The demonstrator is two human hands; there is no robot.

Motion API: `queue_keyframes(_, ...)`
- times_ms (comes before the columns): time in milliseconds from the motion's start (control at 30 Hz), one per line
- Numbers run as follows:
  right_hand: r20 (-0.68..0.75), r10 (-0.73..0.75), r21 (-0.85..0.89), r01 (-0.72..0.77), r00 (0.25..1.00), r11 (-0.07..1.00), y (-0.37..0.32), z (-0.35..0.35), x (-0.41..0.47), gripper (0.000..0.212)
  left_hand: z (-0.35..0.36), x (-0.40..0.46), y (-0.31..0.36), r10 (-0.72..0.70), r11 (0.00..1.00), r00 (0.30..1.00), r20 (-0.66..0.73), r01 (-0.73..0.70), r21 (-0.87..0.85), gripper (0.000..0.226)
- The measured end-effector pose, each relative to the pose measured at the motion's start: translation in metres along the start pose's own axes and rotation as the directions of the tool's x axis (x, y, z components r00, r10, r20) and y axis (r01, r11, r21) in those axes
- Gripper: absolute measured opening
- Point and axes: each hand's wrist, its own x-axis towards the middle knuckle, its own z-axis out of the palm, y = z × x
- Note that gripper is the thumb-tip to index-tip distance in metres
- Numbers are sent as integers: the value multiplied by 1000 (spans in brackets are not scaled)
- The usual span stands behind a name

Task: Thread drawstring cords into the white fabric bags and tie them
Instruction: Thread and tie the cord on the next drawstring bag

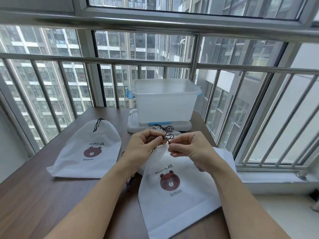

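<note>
Hands are meeting over the gathered mouth of the near white drawstring bag [181,200], which is lying flat on the brown wooden table [43,204] with its open end pointing away from the person. The left hand [143,145] is pinching a thin dark brown cord [168,136] between thumb and fingertips, and the right hand [189,147] is pinching another part of the same cord just beside it; small loops of cord are standing up between the two grips. The bag is showing a brown bear face with "POPULAR" printed above and "broun" below, and a paler band is running along its bottom hem. A second bag [86,152] with the same print is lying to the left, well apart, its mouth already cinched and a dark cord hanging from it. More loose dark cords [162,127] are lying beyond the hands, beside a translucent plastic storage box [164,100] that is sitting on its white lid [133,125] near the railing.
</note>
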Motion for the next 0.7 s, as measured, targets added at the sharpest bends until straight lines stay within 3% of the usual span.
queue_keyframes(333,-13,-244,-357,224,970,907,4,3,8,4,2,-1,2,-47,997,999,-20,46,-62,14)
queue_keyframes(433,25,-250,-257,248,968,934,6,8,8,8,1,0,1,-51,997,999,0,51,-63,22)
queue_keyframes(533,47,-228,-160,233,973,959,8,11,7,3,0,-1,0,-18,1000,1000,20,19,-17,15)
queue_keyframes(700,-19,-213,-48,212,977,976,7,14,6,6,-1,0,1,39,999,998,43,-41,25,16)
